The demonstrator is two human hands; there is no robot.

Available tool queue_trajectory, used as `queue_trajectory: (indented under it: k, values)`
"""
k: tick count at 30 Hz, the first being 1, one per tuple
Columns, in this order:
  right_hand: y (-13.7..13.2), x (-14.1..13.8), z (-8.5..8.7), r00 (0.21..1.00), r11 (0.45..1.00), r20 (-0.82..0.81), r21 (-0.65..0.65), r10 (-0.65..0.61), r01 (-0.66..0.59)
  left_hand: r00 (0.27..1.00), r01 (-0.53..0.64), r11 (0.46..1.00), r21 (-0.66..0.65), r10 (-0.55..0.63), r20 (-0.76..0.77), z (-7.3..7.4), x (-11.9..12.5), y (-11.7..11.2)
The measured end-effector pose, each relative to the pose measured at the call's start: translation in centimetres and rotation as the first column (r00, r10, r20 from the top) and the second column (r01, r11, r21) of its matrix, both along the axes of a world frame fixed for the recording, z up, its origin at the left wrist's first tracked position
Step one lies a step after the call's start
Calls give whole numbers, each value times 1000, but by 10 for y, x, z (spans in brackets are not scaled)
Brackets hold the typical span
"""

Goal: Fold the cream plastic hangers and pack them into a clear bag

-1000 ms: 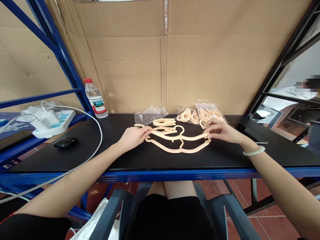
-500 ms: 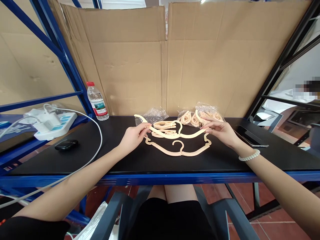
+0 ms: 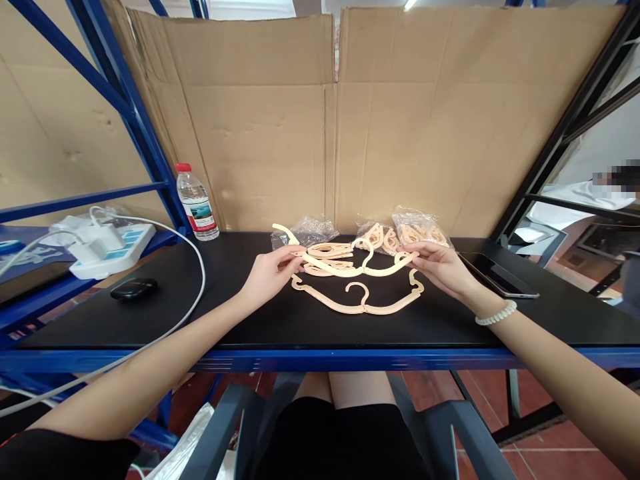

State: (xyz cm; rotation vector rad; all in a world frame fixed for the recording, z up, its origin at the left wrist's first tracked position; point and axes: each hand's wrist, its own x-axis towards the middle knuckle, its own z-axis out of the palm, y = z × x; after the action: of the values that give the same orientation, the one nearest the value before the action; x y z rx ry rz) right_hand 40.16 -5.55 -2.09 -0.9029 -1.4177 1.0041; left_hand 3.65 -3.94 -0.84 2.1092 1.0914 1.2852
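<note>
A cream folding clothes hanger (image 3: 338, 269) is held up between both hands, its hook pointing away. My left hand (image 3: 270, 272) pinches its left end, where the end piece sticks out up and to the left. The other end is gripped by my right hand (image 3: 440, 267), and the end piece there is folded inward beside the fingertips. Just nearer me, a second unfolded hanger (image 3: 333, 303) lies flat on the black table (image 3: 240, 327). Folded hangers (image 3: 330, 251) lie stacked behind the held one, partly covered by it.
Clear bags with folded hangers (image 3: 423, 230) lie at the back right, near a tablet (image 3: 497, 275). A crumpled plastic bag (image 3: 315, 230) sits at the back. On the left are a water bottle (image 3: 198, 207), a black mouse (image 3: 134, 289), a power strip (image 3: 117, 257) and a white cable (image 3: 197, 300).
The right end piece of the held hanger has swung inward from sticking up and out. My right fingers have shifted slightly with it; my left hand stays nearly in place.
</note>
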Motion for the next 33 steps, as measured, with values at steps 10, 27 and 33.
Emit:
queue_trajectory:
  k: [10, 27, 33]
  values:
    - [35, -16, 29, 979, 998, -202, -49, 15, -25, 943, 107, 985, -136, -57, 329, 31, 36, 10]
    - [14, -56, 14, 944, 869, -183, -373, 275, -325, 808, 38, 985, -170, 70, 585, 6, 44, 12]
    - [4, -65, 13, 960, 916, -136, -293, 243, -273, 865, 59, 986, -158, 29, 500, 7, 48, 4]
